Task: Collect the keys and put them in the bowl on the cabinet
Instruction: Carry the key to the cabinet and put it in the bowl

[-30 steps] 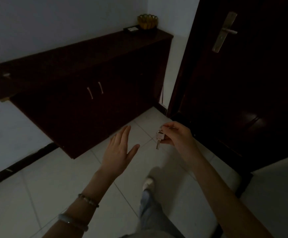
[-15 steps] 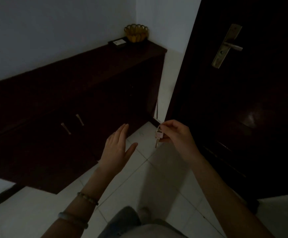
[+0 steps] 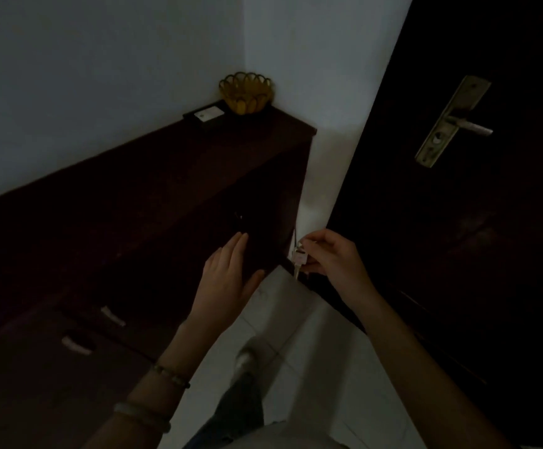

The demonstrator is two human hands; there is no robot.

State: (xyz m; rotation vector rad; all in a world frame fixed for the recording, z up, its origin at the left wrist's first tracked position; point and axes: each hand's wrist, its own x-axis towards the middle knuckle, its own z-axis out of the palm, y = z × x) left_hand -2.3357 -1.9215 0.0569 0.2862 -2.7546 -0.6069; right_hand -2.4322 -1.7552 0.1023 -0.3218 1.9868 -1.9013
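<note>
The room is dim. My right hand (image 3: 331, 259) pinches a small bunch of keys (image 3: 298, 259), which hangs down from my fingertips in front of the cabinet's right end. My left hand (image 3: 228, 280) floats open beside it, palm down, fingers together and empty. A yellow scalloped bowl (image 3: 245, 92) stands on the far right corner of the dark wooden cabinet (image 3: 153, 176), against the wall corner, well above and beyond both hands.
A small dark box with a white label (image 3: 207, 115) lies just left of the bowl. A dark door (image 3: 477, 222) with a metal lever handle (image 3: 454, 123) fills the right side. Cabinet door pulls (image 3: 113, 315) show low left. My foot (image 3: 247, 359) is on the pale tiled floor.
I have walked closer to the cabinet; the bowl and the door look larger and nearer. Both hands keep their pose, the keys still hanging from my right fingers.
</note>
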